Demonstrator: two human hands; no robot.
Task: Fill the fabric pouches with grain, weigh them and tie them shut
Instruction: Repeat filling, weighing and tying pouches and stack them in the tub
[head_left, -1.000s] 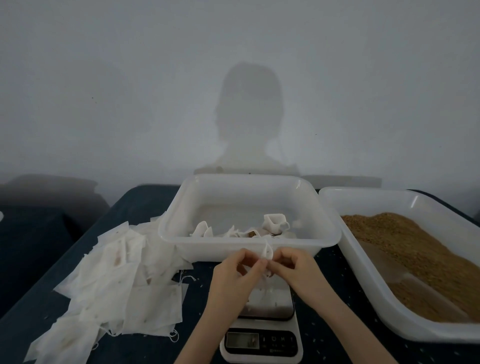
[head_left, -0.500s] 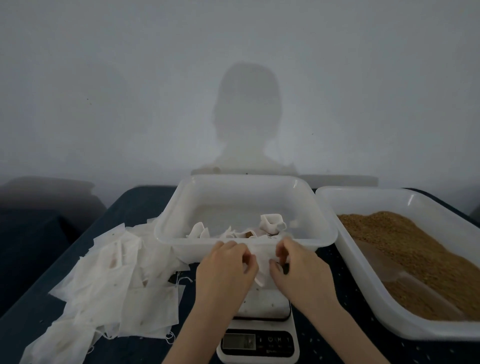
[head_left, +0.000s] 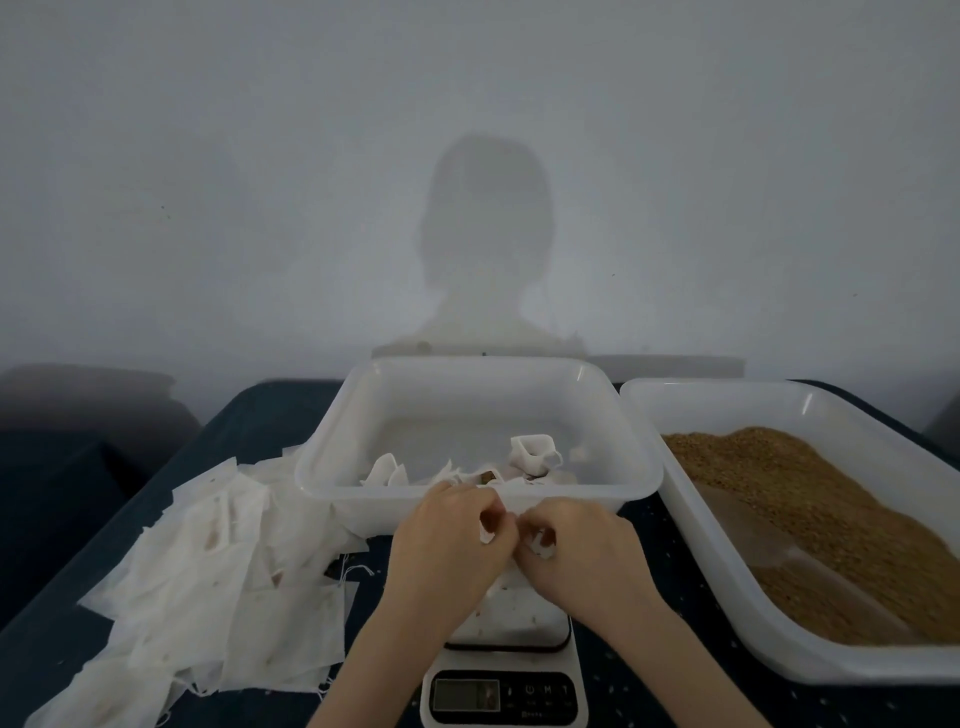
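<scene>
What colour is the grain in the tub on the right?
Golden brown. The grain shows clearly in the head view, heaped in a translucent white tub.

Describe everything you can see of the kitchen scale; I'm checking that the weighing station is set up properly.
The kitchen scale is a small white digital unit at the table's near edge, in front of the middle tub. Its pale platform is speckled with stray grains and sits above a dark panel with a display and button icons; the reading is illegible. Both hands hover over the platform, the left hand and right hand pinching a white pouch, and partly hide it.
</scene>
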